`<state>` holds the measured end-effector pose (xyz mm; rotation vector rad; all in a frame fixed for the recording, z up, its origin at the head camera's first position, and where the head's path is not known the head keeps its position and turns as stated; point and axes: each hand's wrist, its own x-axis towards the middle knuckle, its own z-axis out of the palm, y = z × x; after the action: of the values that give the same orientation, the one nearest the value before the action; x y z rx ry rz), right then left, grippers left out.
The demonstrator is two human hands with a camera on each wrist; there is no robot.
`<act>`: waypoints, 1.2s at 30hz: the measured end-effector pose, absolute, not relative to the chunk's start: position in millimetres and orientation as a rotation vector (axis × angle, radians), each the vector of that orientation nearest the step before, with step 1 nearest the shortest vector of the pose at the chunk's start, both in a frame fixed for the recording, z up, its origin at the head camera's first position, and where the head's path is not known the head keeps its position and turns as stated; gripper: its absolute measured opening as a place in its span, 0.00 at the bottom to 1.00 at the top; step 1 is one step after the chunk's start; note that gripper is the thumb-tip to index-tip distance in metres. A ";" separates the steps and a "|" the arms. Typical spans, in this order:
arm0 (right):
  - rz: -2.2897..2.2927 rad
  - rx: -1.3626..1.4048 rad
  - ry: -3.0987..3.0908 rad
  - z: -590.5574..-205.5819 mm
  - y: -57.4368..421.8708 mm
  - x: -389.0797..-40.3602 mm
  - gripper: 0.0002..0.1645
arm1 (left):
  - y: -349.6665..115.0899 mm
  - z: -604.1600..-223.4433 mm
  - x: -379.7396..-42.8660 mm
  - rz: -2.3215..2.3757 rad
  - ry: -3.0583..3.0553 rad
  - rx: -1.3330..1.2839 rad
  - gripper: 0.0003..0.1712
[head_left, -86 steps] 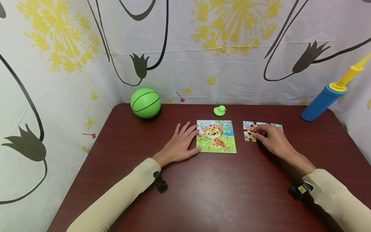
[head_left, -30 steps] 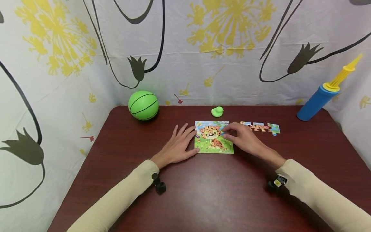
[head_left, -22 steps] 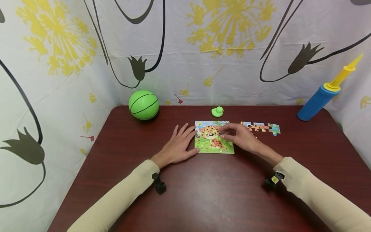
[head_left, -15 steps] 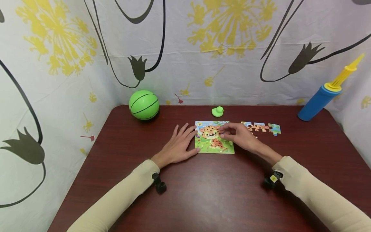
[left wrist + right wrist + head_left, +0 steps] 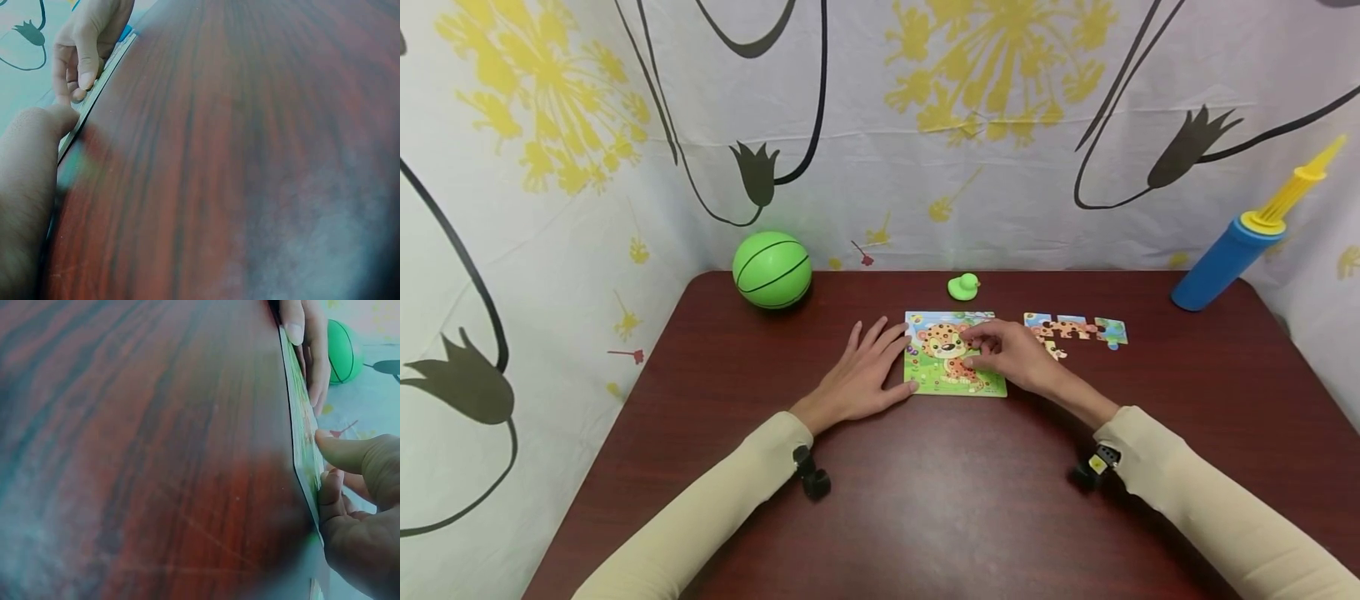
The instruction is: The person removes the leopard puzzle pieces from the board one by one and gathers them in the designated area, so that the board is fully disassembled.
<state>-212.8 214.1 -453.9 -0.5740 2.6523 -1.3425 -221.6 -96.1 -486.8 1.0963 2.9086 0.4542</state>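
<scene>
A square jigsaw puzzle board (image 5: 940,382) printed with a spotted leopard cub lies flat on the table. My left hand (image 5: 867,375) rests at its left edge, fingers spread, with fingertips and thumb at the rim. Over the right part of the board is my right hand (image 5: 1021,357), its thumb and bent index finger parted and their tips at the picture. No piece shows between them in the right wrist view, where the thumb (image 5: 344,453) meets the board's surface. Loose puzzle pieces (image 5: 1075,327) lie to the right, partly behind the right hand.
A green ball (image 5: 772,271) sits at the back left of the dark red table (image 5: 895,500). Behind the board stands a small green toy duck (image 5: 963,287). A blue and yellow hand pump (image 5: 1225,262) stands upright at the back right, by the curtain.
My right hand has moved left from the loose pieces onto the board. Over the last half second its thumb and index finger have spread slightly. The left hand stays in place.
</scene>
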 end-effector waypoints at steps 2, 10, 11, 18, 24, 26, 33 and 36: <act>-1.316 -0.575 2.659 -452.8 212.9 -212.9 0.26 | -96.0 -487.0 -221.7 0.457 2.907 1.099 0.49; -1.249 -0.594 2.659 -449.7 211.5 -215.3 0.28 | -95.4 -486.2 -221.6 0.463 2.906 1.097 0.49; -1.238 -0.601 2.657 -449.3 211.5 -215.8 0.28 | -95.4 -486.0 -221.6 0.462 2.906 1.097 0.49; -1.147 -0.650 2.636 -446.0 210.1 -218.3 0.32 | -95.4 -484.1 -221.5 0.458 2.903 1.094 0.49; -1.138 -0.632 2.629 -445.0 207.8 -219.3 0.30 | -95.8 -484.1 -221.2 0.445 2.901 1.087 0.49; -1.141 -0.628 2.629 -444.9 207.1 -219.2 0.30 | -95.9 -484.6 -221.3 0.442 2.901 1.086 0.49; -1.157 -0.629 2.637 -445.6 206.2 -219.1 0.28 | -96.0 -484.8 -221.5 0.446 2.900 1.081 0.49; -1.154 -0.618 2.637 -446.1 206.5 -219.5 0.28 | -95.8 -485.1 -221.8 0.444 2.904 1.084 0.49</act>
<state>-219.5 206.5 -446.1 -0.6181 2.6366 -1.1539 -221.8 -95.8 -485.1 1.0835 2.9040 0.4441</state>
